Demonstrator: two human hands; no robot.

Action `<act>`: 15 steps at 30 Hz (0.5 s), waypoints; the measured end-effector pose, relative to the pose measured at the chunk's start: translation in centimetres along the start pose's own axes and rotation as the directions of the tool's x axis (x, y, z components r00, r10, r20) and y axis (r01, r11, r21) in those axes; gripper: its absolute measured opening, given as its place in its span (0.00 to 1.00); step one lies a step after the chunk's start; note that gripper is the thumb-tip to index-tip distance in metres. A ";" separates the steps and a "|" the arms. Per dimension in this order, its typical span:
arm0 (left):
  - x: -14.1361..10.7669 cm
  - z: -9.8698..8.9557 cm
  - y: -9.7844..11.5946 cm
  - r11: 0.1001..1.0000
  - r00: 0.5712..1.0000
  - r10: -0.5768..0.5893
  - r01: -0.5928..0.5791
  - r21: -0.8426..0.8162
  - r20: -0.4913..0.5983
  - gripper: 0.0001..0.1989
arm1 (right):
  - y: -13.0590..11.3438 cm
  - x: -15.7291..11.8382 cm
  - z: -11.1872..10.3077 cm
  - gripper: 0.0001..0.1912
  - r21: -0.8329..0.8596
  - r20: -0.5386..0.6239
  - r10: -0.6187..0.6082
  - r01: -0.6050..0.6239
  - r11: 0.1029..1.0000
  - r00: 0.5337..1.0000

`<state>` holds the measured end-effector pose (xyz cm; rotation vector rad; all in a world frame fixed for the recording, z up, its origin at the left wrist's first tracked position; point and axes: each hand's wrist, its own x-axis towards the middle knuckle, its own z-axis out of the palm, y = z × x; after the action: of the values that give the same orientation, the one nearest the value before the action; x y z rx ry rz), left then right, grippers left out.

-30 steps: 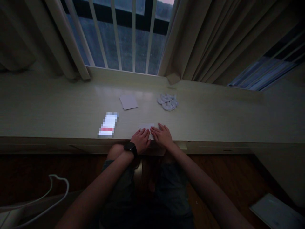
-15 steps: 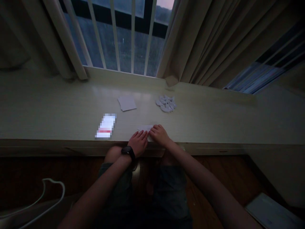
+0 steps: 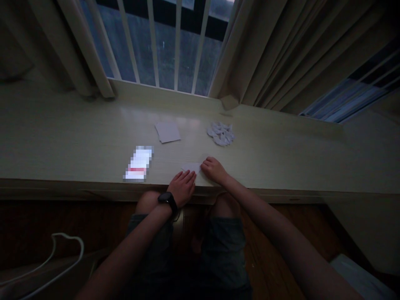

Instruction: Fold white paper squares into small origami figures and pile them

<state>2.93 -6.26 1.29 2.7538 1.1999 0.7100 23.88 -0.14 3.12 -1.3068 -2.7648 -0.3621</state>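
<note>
The room is dim, with cool daylight coming through the far window (image 3: 165,58) and leaving a faint sheen on the tabletop (image 3: 281,154). A pixelated screen (image 3: 139,163) glows brightest. The near floor (image 3: 271,237) sinks into shadow, corners darken, wide-angle stretching slants the sides, and the small paper (image 3: 192,166) looks soft.

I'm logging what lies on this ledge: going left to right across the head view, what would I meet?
Phone → stack of paper → small paper partly under the left hand → pile of white pieces.
</note>
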 end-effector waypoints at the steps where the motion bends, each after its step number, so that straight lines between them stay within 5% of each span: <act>1: 0.0 0.0 -0.1 1.000 1.000 -0.003 0.003 -0.012 -0.003 0.20 | 0.1 0.0 0.1 0.03 -0.004 -0.002 0.007 -0.007 1.000 1.000; 15: 3.3 1.2 -5.3 0.966 0.996 0.094 -0.092 -0.241 -0.005 0.11 | -0.1 0.3 0.0 0.04 -0.049 0.010 0.018 -0.017 0.999 1.000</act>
<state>1.86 -0.08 0.30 2.6204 0.9185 0.7973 23.64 0.06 3.15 -1.3470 -2.7681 -0.4252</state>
